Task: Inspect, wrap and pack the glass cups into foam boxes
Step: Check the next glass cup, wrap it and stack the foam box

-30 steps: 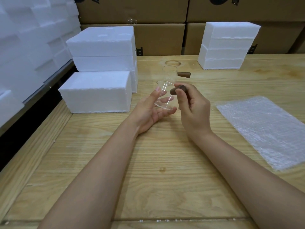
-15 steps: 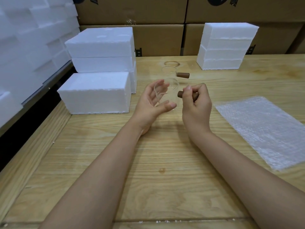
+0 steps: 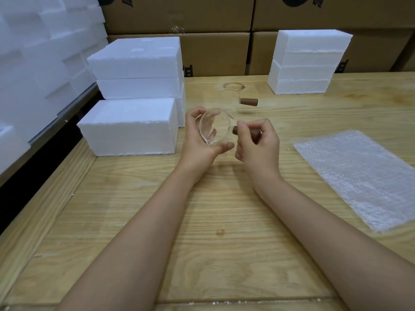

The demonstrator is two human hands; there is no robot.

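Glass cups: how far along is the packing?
Early on. Nothing looks wrapped yet. Both hands hold one glass cup for inspection, right hand on its brown handle, left hand cradling it. A second cup waits; the bubble wrap lies unused, and the nearest foam box is closed.

Both forearms bare to frame edge, no sleeves. Left hand point(image 3: 199, 140) & right hand point(image 3: 258, 144) ungloved; short plain nails, fingers point(image 3: 247, 127) slim.

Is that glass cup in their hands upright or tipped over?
Tipped: the held cup shows its round mouth to the camera, its brown handle sideways in the right hand.
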